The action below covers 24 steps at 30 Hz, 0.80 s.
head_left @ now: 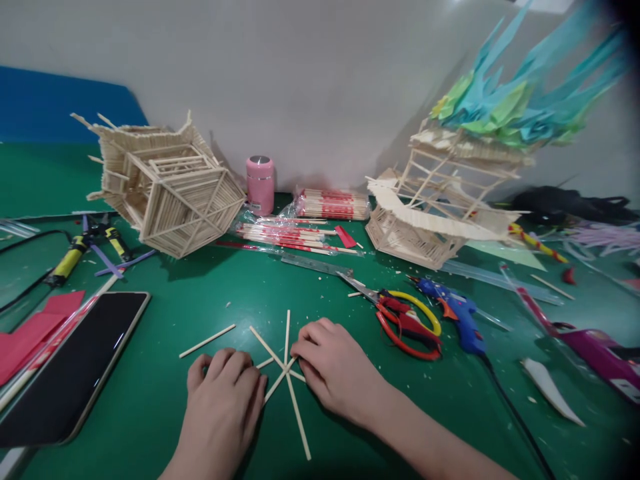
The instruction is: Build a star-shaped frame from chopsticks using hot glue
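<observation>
Pale wooden sticks (286, 370), thin and straight, cross in a star at the near centre of a green tabletop (265, 290). The right hand (325, 367) pinches one stick's end; the left hand (223, 397) curls at the star's left side, its grip unclear. Left lies a black rectangular smartphone (85, 370); right, red-and-yellow-handled scissors (411, 325) and a blue plastic glue gun (463, 317). Far side: a pink cylindrical flask (261, 188) between two wooden-stick models (187, 190).

Matt, bare wood sticks (286, 370); smooth green table (185, 297); glossy phone (80, 367) near its left edge; metal-bladed, plastic-handled scissors (393, 305).
</observation>
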Each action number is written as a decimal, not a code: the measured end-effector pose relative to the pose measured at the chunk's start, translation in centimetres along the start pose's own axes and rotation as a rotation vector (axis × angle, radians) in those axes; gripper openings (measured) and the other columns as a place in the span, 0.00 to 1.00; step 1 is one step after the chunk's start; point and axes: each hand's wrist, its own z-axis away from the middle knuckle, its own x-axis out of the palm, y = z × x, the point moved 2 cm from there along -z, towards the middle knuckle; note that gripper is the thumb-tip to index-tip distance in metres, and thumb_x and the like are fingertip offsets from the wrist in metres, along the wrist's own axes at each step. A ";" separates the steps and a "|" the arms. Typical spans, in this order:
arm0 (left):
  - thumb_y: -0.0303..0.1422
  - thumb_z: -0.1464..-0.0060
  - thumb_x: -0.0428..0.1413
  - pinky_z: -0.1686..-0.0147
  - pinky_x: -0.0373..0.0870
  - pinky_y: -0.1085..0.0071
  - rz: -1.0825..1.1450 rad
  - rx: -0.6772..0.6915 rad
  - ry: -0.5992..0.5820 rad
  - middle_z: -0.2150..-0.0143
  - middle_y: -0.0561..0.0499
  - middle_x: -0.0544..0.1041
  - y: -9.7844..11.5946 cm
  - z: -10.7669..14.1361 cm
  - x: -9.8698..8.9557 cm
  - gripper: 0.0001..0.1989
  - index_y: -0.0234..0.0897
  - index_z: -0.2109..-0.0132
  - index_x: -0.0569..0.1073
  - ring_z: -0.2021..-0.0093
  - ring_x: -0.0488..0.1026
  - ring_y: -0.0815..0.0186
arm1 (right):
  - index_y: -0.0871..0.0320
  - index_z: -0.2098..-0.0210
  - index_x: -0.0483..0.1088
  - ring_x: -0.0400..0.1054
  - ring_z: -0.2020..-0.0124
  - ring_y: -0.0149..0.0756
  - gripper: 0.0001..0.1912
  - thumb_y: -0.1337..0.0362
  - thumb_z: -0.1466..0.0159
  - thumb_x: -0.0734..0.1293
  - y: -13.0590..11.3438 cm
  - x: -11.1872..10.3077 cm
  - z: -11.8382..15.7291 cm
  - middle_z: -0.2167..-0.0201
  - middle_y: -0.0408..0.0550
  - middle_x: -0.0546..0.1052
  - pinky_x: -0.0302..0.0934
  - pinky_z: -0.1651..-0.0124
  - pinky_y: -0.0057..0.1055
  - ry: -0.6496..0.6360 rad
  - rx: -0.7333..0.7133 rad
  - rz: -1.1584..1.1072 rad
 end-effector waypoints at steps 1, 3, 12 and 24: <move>0.32 0.48 0.50 0.63 0.52 0.61 0.002 -0.007 0.002 0.68 0.53 0.72 0.1 -0.1 0.0 0.06 0.41 0.71 0.70 0.65 0.66 0.62 | 0.57 0.66 0.67 0.57 0.64 0.35 0.07 0.71 0.41 0.59 0.0 0.0 0.0 0.66 0.47 0.67 0.52 0.63 0.31 0.002 -0.003 -0.001; 0.32 0.48 0.50 0.62 0.52 0.61 0.017 -0.010 0.003 0.68 0.52 0.72 0.6 -0.1 0.1 0.06 0.41 0.70 0.70 0.65 0.66 0.62 | 0.58 0.66 0.67 0.57 0.63 0.35 0.06 0.71 0.40 0.59 0.0 -0.1 -0.1 0.66 0.47 0.68 0.52 0.63 0.31 0.001 -0.016 0.000; 0.28 0.47 0.47 0.63 0.51 0.61 0.006 -0.018 0.002 0.73 0.52 0.71 2.9 -0.9 1.2 0.08 0.40 0.71 0.69 0.68 0.63 0.62 | 0.57 0.64 0.66 0.56 0.63 0.35 0.08 0.72 0.41 0.60 0.0 -0.6 -0.9 0.64 0.47 0.68 0.51 0.63 0.30 -0.050 -0.121 0.031; 0.28 0.48 0.48 0.65 0.52 0.63 0.102 -0.110 0.040 0.74 0.53 0.71 3.1 -0.8 1.6 0.08 0.38 0.72 0.69 0.70 0.63 0.63 | 0.58 0.73 0.66 0.56 0.66 0.37 0.02 0.69 0.49 0.63 -0.3 -1.1 -2.9 0.69 0.47 0.67 0.51 0.66 0.31 -0.150 -0.279 0.124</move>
